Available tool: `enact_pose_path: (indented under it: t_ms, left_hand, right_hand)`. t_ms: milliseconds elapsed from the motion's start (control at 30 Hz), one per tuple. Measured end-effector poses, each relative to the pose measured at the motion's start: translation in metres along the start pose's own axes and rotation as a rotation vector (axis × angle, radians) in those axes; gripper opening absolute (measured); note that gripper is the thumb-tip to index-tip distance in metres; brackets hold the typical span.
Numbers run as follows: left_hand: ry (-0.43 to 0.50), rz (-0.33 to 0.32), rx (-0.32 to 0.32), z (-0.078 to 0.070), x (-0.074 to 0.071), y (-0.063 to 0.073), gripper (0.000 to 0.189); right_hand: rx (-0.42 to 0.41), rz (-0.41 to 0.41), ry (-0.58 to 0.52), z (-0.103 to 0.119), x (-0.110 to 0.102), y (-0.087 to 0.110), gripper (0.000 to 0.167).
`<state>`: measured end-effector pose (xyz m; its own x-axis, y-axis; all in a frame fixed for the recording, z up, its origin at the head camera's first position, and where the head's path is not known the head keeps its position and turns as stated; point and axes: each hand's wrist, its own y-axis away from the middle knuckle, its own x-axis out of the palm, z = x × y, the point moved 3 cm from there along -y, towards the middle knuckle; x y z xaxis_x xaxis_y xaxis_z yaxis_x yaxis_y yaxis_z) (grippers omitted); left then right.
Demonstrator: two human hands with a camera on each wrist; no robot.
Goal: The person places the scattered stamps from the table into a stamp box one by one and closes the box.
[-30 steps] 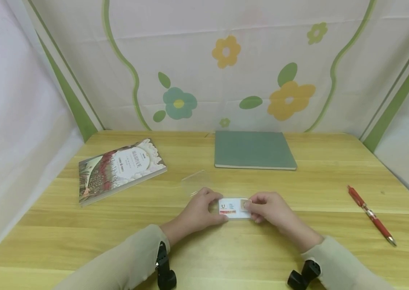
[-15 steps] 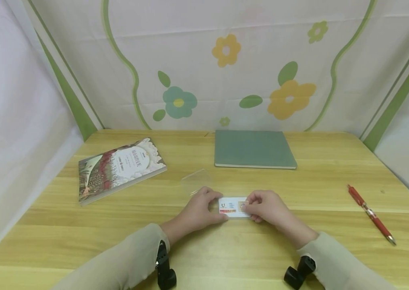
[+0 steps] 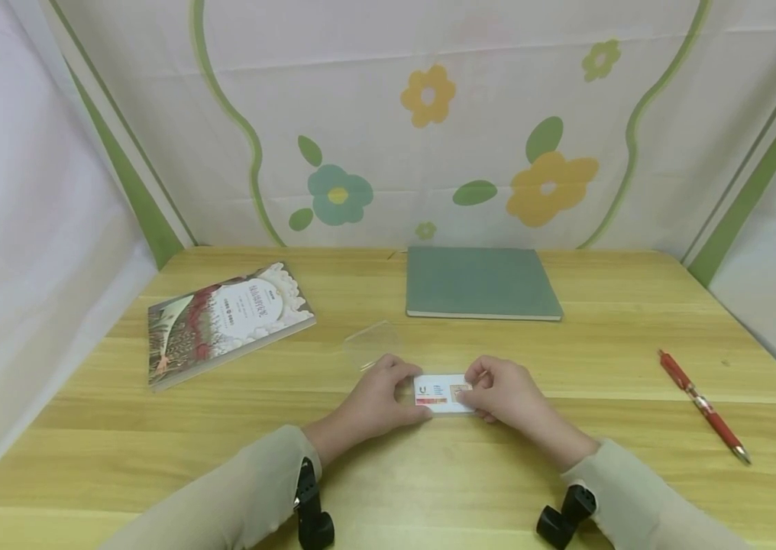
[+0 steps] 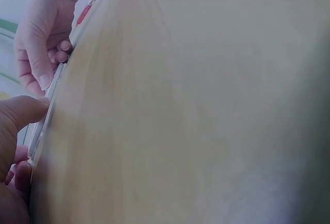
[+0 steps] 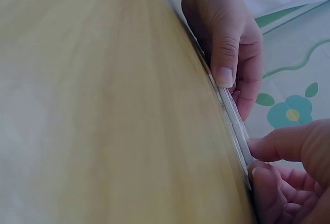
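A thin, flat white case (image 3: 446, 383) with an orange logo, small print and a red-orange strip lies on the wooden table before me. My left hand (image 3: 381, 397) grips its left end, thumb along the near edge and fingers at the far edge. At the right end my right hand (image 3: 506, 391) pinches a small tan square (image 3: 456, 391) with a pale border, thumb on top, right over the case's face. Seen from the right wrist, the case's edge (image 5: 234, 118) is white and clear, low over the tabletop. Part of the square is hidden by the thumb.
A clear plastic piece (image 3: 376, 341) lies just beyond my left hand. An illustrated paperback (image 3: 244, 313) is at the back left, a green notebook (image 3: 480, 283) at the back middle. A red pen (image 3: 693, 393) lies to the right. A flowered curtain (image 3: 388, 130) closes off the back.
The right hand has moved slightly left, and the tan square with it, inward from the case's right end. The left hand keeps its place.
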<state>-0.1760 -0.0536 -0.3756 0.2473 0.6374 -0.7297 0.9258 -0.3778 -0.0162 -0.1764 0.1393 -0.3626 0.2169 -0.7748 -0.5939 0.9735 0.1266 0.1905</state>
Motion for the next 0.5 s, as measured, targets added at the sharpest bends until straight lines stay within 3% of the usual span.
enact_pose_path:
  t_ms: [500]
  left_hand:
    - [0.008, 0.004, 0.019, -0.0012, 0.0008, 0.0029, 0.059]
  right_hand:
    - [-0.01, 0.01, -0.015, -0.002, 0.0002, -0.0006, 0.021]
